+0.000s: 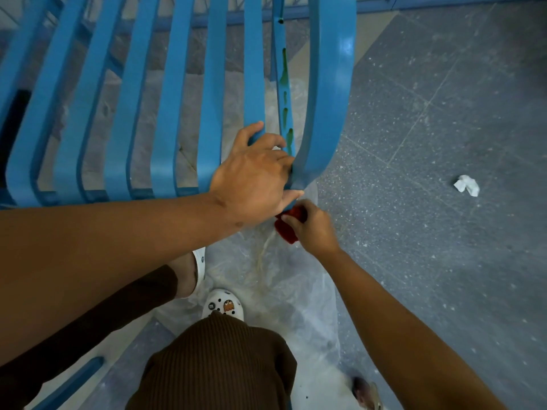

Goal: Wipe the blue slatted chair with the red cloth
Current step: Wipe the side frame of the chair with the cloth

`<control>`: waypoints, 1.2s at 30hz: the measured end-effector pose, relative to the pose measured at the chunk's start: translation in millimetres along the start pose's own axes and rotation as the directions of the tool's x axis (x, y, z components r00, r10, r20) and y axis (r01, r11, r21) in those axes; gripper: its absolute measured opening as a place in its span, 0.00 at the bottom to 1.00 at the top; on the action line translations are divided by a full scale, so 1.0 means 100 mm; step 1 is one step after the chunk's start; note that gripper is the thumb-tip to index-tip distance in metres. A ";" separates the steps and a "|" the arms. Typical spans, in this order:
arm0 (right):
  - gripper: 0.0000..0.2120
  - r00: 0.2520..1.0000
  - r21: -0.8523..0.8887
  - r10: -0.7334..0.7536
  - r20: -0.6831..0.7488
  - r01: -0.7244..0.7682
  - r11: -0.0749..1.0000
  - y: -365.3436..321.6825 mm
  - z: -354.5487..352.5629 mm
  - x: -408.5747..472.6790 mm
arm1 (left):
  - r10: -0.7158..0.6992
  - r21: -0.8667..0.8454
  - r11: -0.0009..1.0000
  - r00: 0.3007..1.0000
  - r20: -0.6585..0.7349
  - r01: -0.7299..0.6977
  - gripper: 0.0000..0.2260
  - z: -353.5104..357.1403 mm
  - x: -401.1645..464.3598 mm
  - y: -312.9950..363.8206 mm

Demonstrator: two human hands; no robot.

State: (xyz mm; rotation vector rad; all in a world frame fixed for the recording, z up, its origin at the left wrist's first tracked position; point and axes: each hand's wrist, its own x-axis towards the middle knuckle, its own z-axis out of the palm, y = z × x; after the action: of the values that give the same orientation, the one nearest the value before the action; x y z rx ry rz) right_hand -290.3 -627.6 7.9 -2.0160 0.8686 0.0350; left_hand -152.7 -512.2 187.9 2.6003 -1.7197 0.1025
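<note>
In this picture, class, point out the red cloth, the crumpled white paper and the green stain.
red cloth (285,230): head view, its lower fold below the right hand.
crumpled white paper (467,185): head view, its middle.
green stain (284,75): head view, its upper streak.

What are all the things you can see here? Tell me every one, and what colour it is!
chair: one, blue, slatted, fills the top left.
green drips: a few, green, running down a narrow slat near the chair's right edge.
cloth: one, red, bunched under the chair's front right corner.
plastic sheet: one, clear and whitish, spread on the floor under the chair.
crumpled paper: one, white, alone on the floor at right.
floor: grey, speckled, tiled.
shoes: two, white, with small charms, on the sheet.
trousers: brown, ribbed, bottom middle.
left hand: one, gripping the chair's front right corner.
right hand: one, holding the cloth.
</note>
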 end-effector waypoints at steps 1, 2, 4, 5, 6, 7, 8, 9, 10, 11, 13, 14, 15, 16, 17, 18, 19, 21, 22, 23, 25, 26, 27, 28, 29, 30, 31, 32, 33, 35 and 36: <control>0.14 1.000 0.033 -0.005 -0.018 0.005 0.999 -0.01 -0.02 -0.01 | 0.000 0.003 1.000 1.000 -0.002 0.000 0.23 0.00 0.00 0.00; 0.14 1.000 0.048 -0.007 -0.030 0.009 0.999 -0.01 -0.03 -0.01 | -0.001 0.000 1.000 1.000 -0.003 0.001 0.23 0.00 0.00 0.00; 0.12 0.999 0.044 -0.016 -0.046 0.018 0.999 0.03 0.00 0.01 | -0.008 -0.017 1.000 1.000 0.008 0.008 0.25 0.01 0.01 0.01; 0.12 0.998 0.047 -0.021 -0.053 0.023 0.999 0.06 0.04 0.03 | -0.011 -0.016 1.000 1.000 0.011 0.011 0.26 0.02 0.00 0.01; 0.11 0.998 0.049 -0.020 -0.057 0.022 0.999 0.09 0.08 0.05 | -0.009 -0.006 1.000 1.000 0.006 0.009 0.27 0.03 0.01 0.01; 0.12 0.998 0.048 -0.011 -0.054 0.014 0.999 0.14 0.12 0.06 | -0.005 0.002 1.000 1.000 -0.008 0.006 0.28 0.04 0.01 0.00; 0.12 0.999 0.038 0.000 -0.043 0.001 0.999 0.18 0.15 0.08 | -0.003 0.005 1.000 0.999 -0.031 0.004 0.27 0.05 0.00 0.00; 0.12 1.000 0.019 0.010 -0.027 -0.010 1.000 0.22 0.19 0.11 | -0.003 0.007 1.000 0.998 -0.058 0.003 0.26 0.07 0.00 0.00; 0.12 1.000 -0.019 0.020 -0.007 -0.020 1.000 0.26 0.22 0.13 | -0.002 0.008 1.000 0.996 -0.084 0.002 0.25 0.08 -0.01 0.00; 0.12 0.999 -0.060 0.034 0.015 -0.033 0.998 0.31 0.26 0.16 | 0.000 0.010 1.000 0.995 -0.104 0.001 0.25 0.09 0.00 0.00; 0.10 0.996 -0.143 0.073 0.060 -0.064 0.988 0.39 0.34 0.20 | 0.000 0.008 1.000 0.989 -0.147 0.001 0.24 0.12 0.00 0.00; 0.09 0.994 -0.177 0.085 0.073 -0.070 0.982 0.42 0.38 0.21 | 0.001 0.010 1.000 0.985 -0.172 0.001 0.23 0.13 0.00 -0.01; 0.09 0.993 -0.205 0.091 0.080 -0.073 0.976 0.44 0.41 0.21 | 0.003 0.014 1.000 0.982 -0.191 0.000 0.23 0.13 0.00 -0.01; 0.10 0.993 -0.221 0.094 0.078 -0.074 0.972 0.46 0.42 0.21 | 0.004 0.017 1.000 0.980 -0.198 0.000 0.23 0.13 0.00 -0.01; 0.10 0.994 -0.226 0.088 0.071 -0.070 0.972 0.47 0.43 0.22 | 0.004 0.022 1.000 0.980 -0.197 0.000 0.23 0.12 0.00 0.00; 0.10 0.995 -0.220 0.081 0.066 -0.064 0.973 0.48 0.43 0.22 | 0.004 0.027 1.000 0.982 -0.190 0.001 0.23 0.12 0.00 0.00; 0.10 0.995 -0.206 0.075 0.065 -0.061 0.977 0.47 0.42 0.22 | 0.003 0.033 0.999 0.984 -0.179 0.002 0.23 0.11 0.00 0.01; 0.08 0.998 -0.165 0.046 0.048 -0.037 0.986 0.41 0.34 0.20 | 0.002 0.041 0.999 0.989 -0.151 0.004 0.24 0.10 0.01 0.02; 0.09 1.000 -0.141 0.012 0.023 -0.009 0.990 0.36 0.28 0.17 | 0.001 0.042 0.999 0.991 -0.137 0.005 0.24 0.09 0.00 0.02; 0.10 1.000 -0.115 -0.029 -0.006 0.028 0.993 0.31 0.22 0.15 | 0.003 0.047 0.999 0.992 -0.129 0.003 0.24 0.09 0.00 0.01; 0.10 0.987 -0.076 -0.149 -0.060 0.144 0.987 0.22 0.08 0.09 | 0.005 0.059 0.998 0.993 -0.120 0.002 0.25 0.09 0.00 0.00; 0.10 0.974 -0.070 -0.212 -0.077 0.207 0.976 0.19 0.03 0.07 | 0.003 0.057 0.998 0.994 -0.111 0.003 0.25 0.09 0.00 0.00; 0.10 0.961 -0.073 -0.261 -0.090 0.255 0.964 0.18 0.00 0.05 | 0.002 0.052 0.999 0.995 -0.104 0.004 0.25 0.09 0.00 0.00; 0.11 0.952 -0.080 -0.287 -0.104 0.280 0.957 0.18 -0.01 0.04 | 0.001 0.048 0.999 0.995 -0.104 0.004 0.25 0.09 0.00 0.01; 0.11 0.948 -0.087 -0.296 -0.121 0.287 0.954 0.19 0.01 0.04 | 0.000 0.048 0.999 0.994 -0.107 0.005 0.25 0.09 0.00 0.00; 0.11 0.948 -0.095 -0.291 -0.131 0.280 0.955 0.21 0.03 0.05 | -0.001 0.045 0.999 0.994 -0.107 0.005 0.25 0.09 0.01 0.01; 0.11 0.954 -0.099 -0.271 -0.132 0.259 0.961 0.23 0.08 0.06 | -0.001 0.041 0.999 0.995 -0.102 0.005 0.25 0.10 0.01 0.00; 0.11 0.962 -0.104 -0.243 -0.123 0.231 0.967 0.26 0.13 0.07 | -0.003 0.043 0.999 0.995 -0.101 0.007 0.25 0.09 0.01 0.00; 0.11 0.972 -0.112 -0.208 -0.107 0.196 0.974 0.28 0.17 0.09 | -0.003 0.047 0.999 0.995 -0.104 0.008 0.25 0.09 0.01 0.00; 0.13 0.990 -0.123 -0.122 -0.066 0.113 0.986 0.36 0.27 0.12 | -0.002 0.044 0.999 0.995 -0.099 0.007 0.25 0.10 0.01 0.01; 0.13 0.996 -0.127 -0.078 -0.049 0.071 0.989 0.40 0.31 0.14 | -0.003 0.040 0.999 0.995 -0.101 0.007 0.24 0.10 0.01 0.02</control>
State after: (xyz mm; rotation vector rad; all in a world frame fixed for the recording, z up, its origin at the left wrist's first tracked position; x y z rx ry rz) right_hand -294.2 -625.1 -44.1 -2.1736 0.8422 -0.0072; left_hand -153.3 -514.4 177.6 2.5780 -1.6949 0.2661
